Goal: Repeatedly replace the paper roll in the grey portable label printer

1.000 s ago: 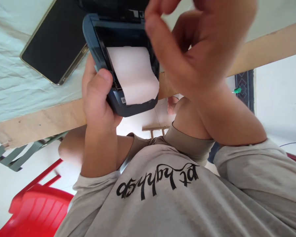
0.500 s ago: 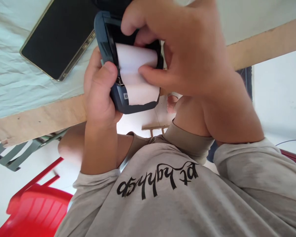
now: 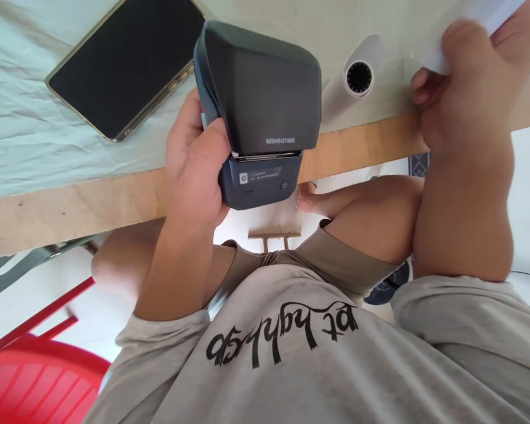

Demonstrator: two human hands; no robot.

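Observation:
My left hand point(image 3: 194, 171) grips a dark blue-grey label printer point(image 3: 260, 112) by its left side, holding it above the table's front edge; its lid is closed. My right hand point(image 3: 463, 94) is off to the right over the table, its fingers closed on the edge of a white paper sheet point(image 3: 490, 17) at the top right corner. A white paper roll point(image 3: 357, 79) with a dark core lies on the table between the printer and my right hand.
A black phone point(image 3: 128, 65) lies face up on the pale cloth point(image 3: 26, 135) covering the wooden table point(image 3: 70, 209). A red plastic chair point(image 3: 35, 377) stands at the lower left. My grey shirt fills the lower part of the view.
The printer's lid, open with paper showing before, is now closed. My right hand left the printer and moved right to the white sheet. A paper roll now shows on the table.

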